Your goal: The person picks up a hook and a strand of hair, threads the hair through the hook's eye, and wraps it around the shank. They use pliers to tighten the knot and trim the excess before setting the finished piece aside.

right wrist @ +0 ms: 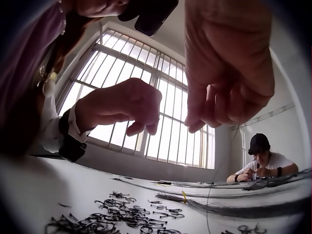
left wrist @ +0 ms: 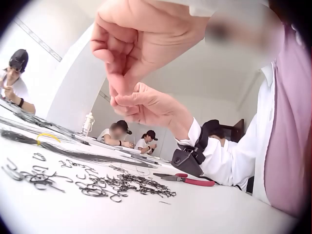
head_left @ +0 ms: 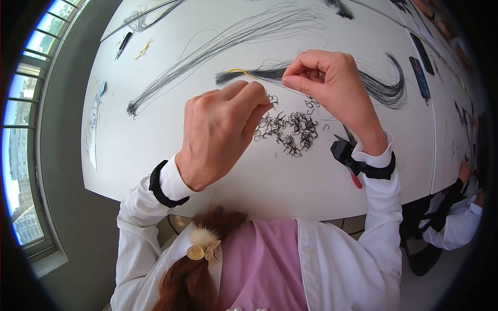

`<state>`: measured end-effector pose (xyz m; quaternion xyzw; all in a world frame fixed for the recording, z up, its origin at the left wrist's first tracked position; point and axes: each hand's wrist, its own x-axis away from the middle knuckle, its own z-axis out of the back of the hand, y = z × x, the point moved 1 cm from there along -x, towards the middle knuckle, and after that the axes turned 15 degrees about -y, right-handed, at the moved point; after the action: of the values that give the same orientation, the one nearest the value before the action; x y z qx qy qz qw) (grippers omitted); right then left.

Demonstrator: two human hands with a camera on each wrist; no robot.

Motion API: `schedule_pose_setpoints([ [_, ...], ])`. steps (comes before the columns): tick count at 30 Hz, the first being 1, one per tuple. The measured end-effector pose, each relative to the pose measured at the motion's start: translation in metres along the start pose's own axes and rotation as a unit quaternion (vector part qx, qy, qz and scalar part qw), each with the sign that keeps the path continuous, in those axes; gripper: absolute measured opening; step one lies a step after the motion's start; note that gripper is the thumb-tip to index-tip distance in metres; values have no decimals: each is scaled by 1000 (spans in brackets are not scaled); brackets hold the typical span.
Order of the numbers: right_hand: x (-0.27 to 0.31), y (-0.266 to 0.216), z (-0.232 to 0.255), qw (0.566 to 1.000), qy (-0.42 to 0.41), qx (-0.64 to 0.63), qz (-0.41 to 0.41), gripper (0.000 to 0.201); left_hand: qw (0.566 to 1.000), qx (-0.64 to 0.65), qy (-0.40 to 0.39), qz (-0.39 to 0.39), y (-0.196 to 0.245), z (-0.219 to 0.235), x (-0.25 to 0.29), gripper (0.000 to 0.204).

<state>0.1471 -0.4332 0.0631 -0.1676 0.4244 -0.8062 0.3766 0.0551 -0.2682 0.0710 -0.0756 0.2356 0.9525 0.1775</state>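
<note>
Both hands are raised over a white table (head_left: 171, 140), fingertips close together. My left hand (head_left: 262, 102) pinches a small black hook (head_left: 270, 97) between thumb and forefinger. My right hand (head_left: 288, 81) has its fingers curled and pinches a thin dark strand, which hangs faintly below the fingers in the right wrist view. Under the hands lies a loose pile of several black hooks (head_left: 291, 132), also visible as hooks (left wrist: 124, 185) and hooks (right wrist: 122, 214). From the wrists, the left hand (left wrist: 119, 80) hovers just above the right hand (left wrist: 127, 101).
Long bundles of dark strands (head_left: 233, 36) fan across the far table, one tied with a yellow band (head_left: 239, 71). Red-handled pliers (head_left: 354, 175) lie by my right wrist. Two phones (head_left: 419, 78) sit at the right. Other people work at the table's far side and right end.
</note>
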Motion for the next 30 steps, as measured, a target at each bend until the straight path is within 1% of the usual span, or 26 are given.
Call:
schedule_pose_setpoints([
  [1, 0, -1, 0, 1000, 10, -23, 4, 9, 996, 76, 28, 33, -2, 1, 2, 8],
  [2, 0, 0, -1, 1000, 10, -24, 4, 9, 988, 141, 42, 55, -4, 2, 3, 10],
  [3, -1, 2, -1, 997, 6, -76, 13, 8, 974, 205, 58, 79, -6, 2, 4, 12],
  [4, -2, 3, -2, 992, 1, -127, 22, 8, 974, 204, 60, 82, -6, 2, 4, 12],
  [5, -3, 0, -4, 992, -3, -127, 24, 8, 965, 239, 70, 87, -6, 2, 4, 11],
  [6, -1, -3, -5, 985, 3, -170, 38, 7, 954, 274, 79, 91, -5, 2, 4, 11],
  [7, 1, -6, -6, 976, 8, -212, 51, 6, 954, 274, 82, 93, -5, 1, 3, 11],
  [8, 2, -8, -7, 976, 7, -211, 51, 6, 956, 269, 80, 87, -4, 0, 3, 12],
  [11, 4, -11, -7, 983, 14, -172, 59, 6, 960, 254, 97, 72, -4, -3, 1, 12],
  [13, 5, -12, -10, 987, 28, -145, 65, 6, 972, 207, 94, 53, -3, -3, 1, 5],
  [14, 5, -12, -11, 987, 25, -145, 65, 6, 972, 207, 95, 55, -2, -4, 1, 5],
  [16, 5, -13, -11, 990, 29, -128, 56, 6, 989, 100, 110, 16, -1, -7, 1, 6],
  [17, 5, -15, -11, 990, 28, -128, 56, 6, 989, 101, 111, 18, -1, -8, 2, 6],
  [19, 6, -20, -9, 998, 34, -24, 41, 5, 990, 103, 97, 9, -2, -10, 1, 9],
  [20, 6, -21, -9, 998, 32, -22, 42, 5, 990, 103, 100, 10, -2, -9, 1, 9],
  [22, 5, -21, -8, 996, 65, 21, 57, 5, 966, 243, 79, 32, -5, -5, 0, 11],
  [23, 4, -21, -5, 996, 62, 23, 58, 5, 966, 244, 82, 34, -6, -1, 0, 11],
  [24, 5, -20, -2, 996, 50, 22, 72, 6, 936, 338, 44, 84, -9, 2, 0, 12],
  [25, 4, -19, 1, 995, 39, 21, 87, 6, 894, 428, 6, 133, -11, 4, 2, 13],
  [26, 4, -20, 2, 995, 34, 23, 89, 6, 868, 480, -14, 126, -15, 4, 1, 15],
  [27, 5, -22, 3, 993, 23, 30, 115, 6, 868, 481, -10, 128, -19, 7, 0, 15],
  [28, 5, -25, 3, 989, 11, 37, 142, 7, 840, 522, -82, 124, -22, 9, -2, 16],
  [29, 6, -27, 2, 989, 7, 38, 144, 7, 806, 560, -154, 119, -22, 11, -2, 17],
  [30, 6, -29, 1, 987, -3, 47, 155, 8, 785, 582, -169, 128, -20, 12, -2, 16],
])
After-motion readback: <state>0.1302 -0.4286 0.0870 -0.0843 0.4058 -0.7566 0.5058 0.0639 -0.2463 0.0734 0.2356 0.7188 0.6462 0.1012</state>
